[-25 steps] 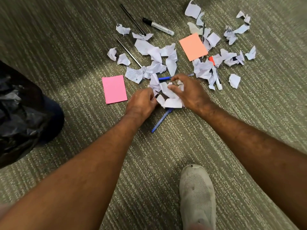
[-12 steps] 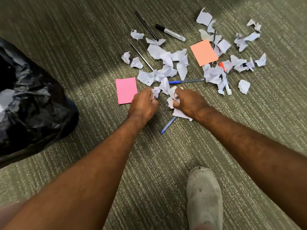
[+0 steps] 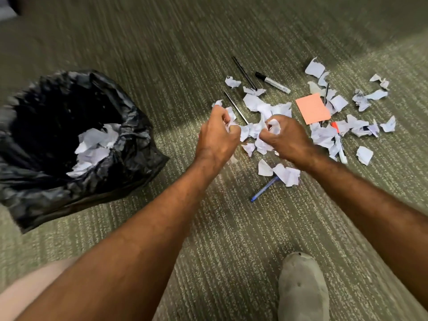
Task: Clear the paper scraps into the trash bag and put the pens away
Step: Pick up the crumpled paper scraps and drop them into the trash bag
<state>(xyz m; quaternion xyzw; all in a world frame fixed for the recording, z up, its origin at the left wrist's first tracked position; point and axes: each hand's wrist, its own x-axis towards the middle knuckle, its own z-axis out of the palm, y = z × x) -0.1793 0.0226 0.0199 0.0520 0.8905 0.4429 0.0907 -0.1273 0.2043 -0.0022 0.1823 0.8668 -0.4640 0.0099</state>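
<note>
My left hand [image 3: 216,135] and my right hand [image 3: 286,137] are raised off the carpet side by side, each closed around a bunch of white paper scraps [image 3: 249,132]. Many more torn scraps [image 3: 261,103] lie on the floor beyond and to the right. The open black trash bag [image 3: 129,158] sits to the left with scraps inside. A blue pen [image 3: 264,189] lies below my right hand, partly under scraps. Two thin black pens [image 3: 244,72], a black-capped marker [image 3: 273,82] and an orange-capped marker [image 3: 338,141] lie among the paper.
An orange sticky pad [image 3: 312,108] lies among the scraps at right. My grey shoe [image 3: 302,288] stands on the striped carpet at bottom right, and a bare knee shows at bottom left. Open carpet lies between the bag and my hands.
Both hands gathered scraps off the floor and lifted them. The view swung left, bringing the whole trash bag into sight; the pink pad is now hidden behind my left hand.
</note>
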